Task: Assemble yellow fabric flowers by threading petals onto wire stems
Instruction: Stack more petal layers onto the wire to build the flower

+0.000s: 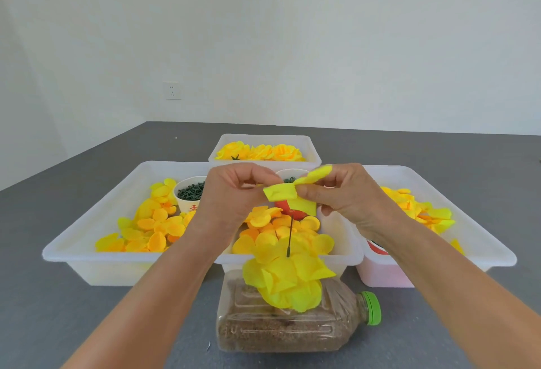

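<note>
I hold a folded piece of bright yellow fabric petal [288, 190] up between both hands, above the white plastic trays. My right hand [345, 196] pinches it, thumb and fingers closed on the right part, with a curled strip of the petal poking up past my fingertips. My left hand [234, 193] has its fingers curled in towards the petal's left edge; whether they actually clamp it I cannot tell.

Below my hands a thin dark wire stem [290, 237] stands nearly upright, and a stack of yellow petals [288, 278] already sits threaded at its base. That stack rests on a clear plastic bottle filled with brown grain [281, 333], lying on its side with its green cap [372, 307] to the right.

The left tray [87, 263] holds loose yellow-orange petals and a paper cup of small dark green pieces [190, 191]. The far tray [265, 140] holds finished yellow flowers.
</note>
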Available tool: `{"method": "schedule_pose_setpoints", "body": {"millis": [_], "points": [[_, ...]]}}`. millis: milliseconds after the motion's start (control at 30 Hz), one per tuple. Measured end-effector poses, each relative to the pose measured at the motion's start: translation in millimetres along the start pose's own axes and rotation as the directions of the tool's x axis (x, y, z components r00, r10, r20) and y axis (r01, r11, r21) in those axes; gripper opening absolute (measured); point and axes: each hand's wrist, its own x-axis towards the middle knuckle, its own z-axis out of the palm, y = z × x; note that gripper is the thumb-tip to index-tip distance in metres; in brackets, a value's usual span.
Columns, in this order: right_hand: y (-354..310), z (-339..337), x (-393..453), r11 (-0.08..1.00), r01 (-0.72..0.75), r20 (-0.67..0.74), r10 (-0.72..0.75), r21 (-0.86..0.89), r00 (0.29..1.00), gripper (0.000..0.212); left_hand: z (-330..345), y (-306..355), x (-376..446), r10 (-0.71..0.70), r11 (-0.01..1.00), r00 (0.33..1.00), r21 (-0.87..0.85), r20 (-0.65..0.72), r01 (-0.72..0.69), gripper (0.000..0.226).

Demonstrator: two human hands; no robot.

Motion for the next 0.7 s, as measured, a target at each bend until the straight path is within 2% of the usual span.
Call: {"method": "schedule_pose_setpoints", "body": {"millis": [100, 167, 200, 267, 367, 433, 467, 567, 700], "points": [[4.0, 2.4, -1.4, 0.997, 0.029, -0.067, -0.024, 0.07, 0.997, 0.037, -0.2, -0.9, -4.4, 0.22, 0.965, 0.975, 0.152, -0.021, -0.215, 0.039], [4.8, 5.2, -2.5, 0.986, 0.134, -0.124, -0.121, 0.103, 0.985, 0.034, -0.9, -2.0, -6.1, 0.286, 0.924, 0.958, 0.271, -0.019, -0.271, 0.034], [4.7, 6.6, -3.2, 0.978, 0.181, -0.158, -0.163, 0.104, 0.974, 0.032, -1.4, -2.7, -6.6, 0.265, 0.923, 0.964, 0.299, -0.035, -0.243, 0.033], [6.0, 7.6, -3.9, 0.967, 0.253, -0.243, -0.243, 0.012, 0.939, 0.035, -1.0, -2.9, -7.3, 0.116, 0.959, 0.99, 0.268, -0.085, -0.089, 0.037], [11.5, 8.0, -3.8, 0.94, 0.289, -0.319, -0.334, -0.179, 0.887, 0.051, 1.4, 1.0, -10.7, -0.175, 0.984, 0.978, 0.009, -0.114, 0.177, 0.029], [13.0, 10.6, -5.1, 0.913, 0.322, -0.317, -0.391, -0.249, 0.864, 0.052, 3.0, 6.4, -12.1, -0.347, 0.927, 0.935, -0.174, -0.071, 0.331, 0.019], [13.1, 12.4, -6.2, 0.899, 0.342, -0.311, -0.419, -0.274, 0.853, 0.048, 3.5, 8.3, -11.9, -0.407, 0.893, 0.913, -0.219, -0.018, 0.394, 0.023], [12.8, 17.4, -9.3, 0.875, 0.368, -0.301, -0.459, -0.313, 0.836, 0.039, 4.1, 11.1, -10.7, -0.471, 0.845, 0.873, -0.219, 0.124, 0.487, 0.043], [13.1, 18.7, -8.7, 0.89, 0.326, -0.298, -0.42, -0.319, 0.857, 0.051, 4.4, 12.8, -11.8, -0.436, 0.854, 0.893, -0.263, 0.111, 0.45, 0.056]]}}
